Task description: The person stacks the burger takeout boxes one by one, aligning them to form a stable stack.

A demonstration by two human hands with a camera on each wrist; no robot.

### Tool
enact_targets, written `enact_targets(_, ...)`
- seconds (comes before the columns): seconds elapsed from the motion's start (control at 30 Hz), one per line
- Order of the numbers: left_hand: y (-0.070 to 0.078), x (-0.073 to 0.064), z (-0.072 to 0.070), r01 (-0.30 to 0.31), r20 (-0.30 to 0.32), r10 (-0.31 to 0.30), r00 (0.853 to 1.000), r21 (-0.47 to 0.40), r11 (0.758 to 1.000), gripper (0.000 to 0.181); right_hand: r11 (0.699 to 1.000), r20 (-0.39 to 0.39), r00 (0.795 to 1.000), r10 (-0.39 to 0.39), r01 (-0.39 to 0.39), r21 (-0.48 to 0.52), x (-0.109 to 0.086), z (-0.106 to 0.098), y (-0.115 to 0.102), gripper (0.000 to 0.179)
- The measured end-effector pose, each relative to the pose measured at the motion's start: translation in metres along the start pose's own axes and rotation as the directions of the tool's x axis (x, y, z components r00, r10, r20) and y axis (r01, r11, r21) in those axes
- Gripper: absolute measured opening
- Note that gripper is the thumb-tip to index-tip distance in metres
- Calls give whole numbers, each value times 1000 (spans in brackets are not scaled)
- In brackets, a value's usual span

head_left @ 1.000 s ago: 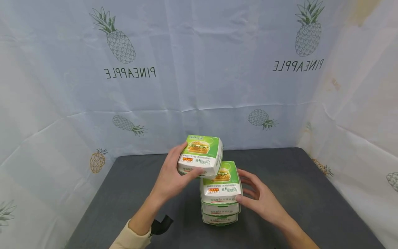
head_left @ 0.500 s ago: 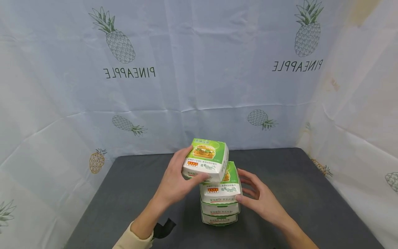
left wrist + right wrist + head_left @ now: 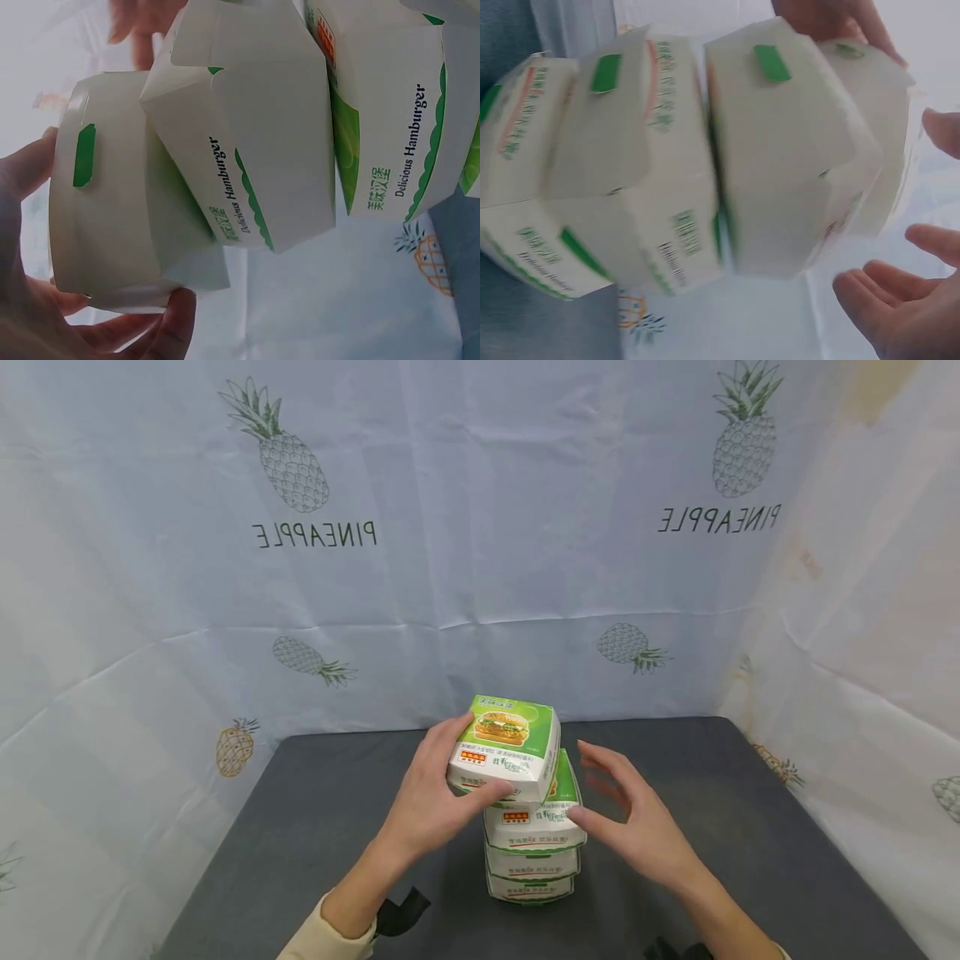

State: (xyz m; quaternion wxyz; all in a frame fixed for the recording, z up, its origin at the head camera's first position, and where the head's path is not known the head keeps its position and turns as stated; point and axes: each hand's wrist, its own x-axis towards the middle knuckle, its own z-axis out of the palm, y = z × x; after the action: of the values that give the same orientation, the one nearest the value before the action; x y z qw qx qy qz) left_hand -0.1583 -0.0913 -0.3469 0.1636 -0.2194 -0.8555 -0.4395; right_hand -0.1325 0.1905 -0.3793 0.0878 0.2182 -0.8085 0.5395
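My left hand grips a green-and-white hamburger box, thumb on its near side and fingers round its left side. That box is slightly turned and overlaps the top box of a three-high stack of matching boxes. Below it, the middle box and bottom box stand closely aligned. To the right of the stack is my right hand, its fingers spread and loosely bent, holding nothing. In the right wrist view, a gap shows between these fingers and the boxes.
The stack stands on a dark grey table. Behind and on both sides hangs a pale pineapple-print cloth, meeting the table's far edge. A black strap is beside the left sleeve.
My left hand has carried its box rightward and slightly down, further over the stack. My right hand has come off the top stacked box and lifted a little.
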Motion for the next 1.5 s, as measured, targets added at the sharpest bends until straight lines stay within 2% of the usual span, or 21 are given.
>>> enact_targets(0.2,2,0,1,4,-4,-4,1000,10,1000,89,996,11,996,-83,83,22,12,6,-17,73)
enact_targets(0.37,3,0,2,-3,-9,4,1000,12,1000,88,987,14,989,-145,144,67,19,12,-22,74)
enact_targets(0.57,5,-4,4,-36,0,36,999,-25,999,83,991,-21,992,-120,122,62,21,15,-21,72)
enact_targets(0.7,6,-7,4,-34,17,35,999,-59,998,81,990,-35,992,-119,122,76,21,12,-20,70)
enact_targets(0.8,7,-8,4,-23,29,26,999,-98,995,78,986,-28,991,-133,135,97,22,8,-19,68)
enact_targets(1.1,8,-8,1,-38,31,45,998,-209,977,67,969,6,992,-128,124,215,23,-1,-19,59)
enact_targets(1.37,6,-8,3,-56,43,70,997,-272,961,62,968,-12,990,-137,137,211,20,-3,-19,58)
enact_targets(1.5,6,-8,4,-58,48,73,996,-274,960,62,966,-11,991,-135,134,223,18,-4,-18,58)
